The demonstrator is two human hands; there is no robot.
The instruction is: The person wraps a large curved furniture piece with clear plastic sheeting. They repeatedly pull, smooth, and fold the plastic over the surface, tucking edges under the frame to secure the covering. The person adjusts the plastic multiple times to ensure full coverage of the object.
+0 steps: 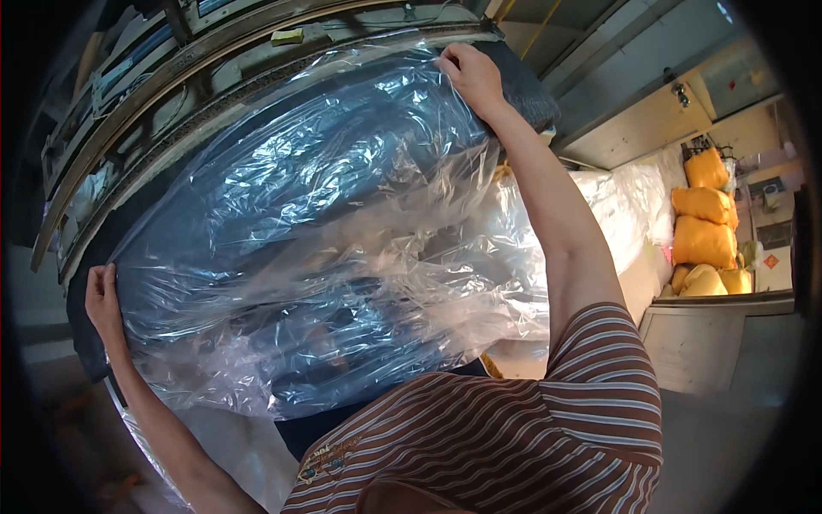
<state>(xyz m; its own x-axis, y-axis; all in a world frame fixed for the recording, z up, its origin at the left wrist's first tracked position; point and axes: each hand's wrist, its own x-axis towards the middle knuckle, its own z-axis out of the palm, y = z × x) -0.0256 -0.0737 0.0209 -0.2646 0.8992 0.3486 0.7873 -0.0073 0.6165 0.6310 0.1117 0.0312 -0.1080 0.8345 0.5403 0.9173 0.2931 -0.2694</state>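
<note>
A large sheet of clear plastic film (342, 197), wrinkled and shiny, is stretched between my two hands over a dark work surface. My left hand (104, 301) pinches its corner at the far left, fingers closed on the edge. At the upper right my right hand (473, 79) grips the other corner, with my arm reaching far forward. The film's near part hangs in folds toward my body. Whether it is a single sheet or a bag, I cannot tell.
A long machine frame (128, 111) with rails runs along the far side, a small yellow-green block (288, 37) on it. More clear plastic (629, 201) lies to the right. Beyond it several orange sacks (704, 242) are stacked near a pale cabinet (692, 343).
</note>
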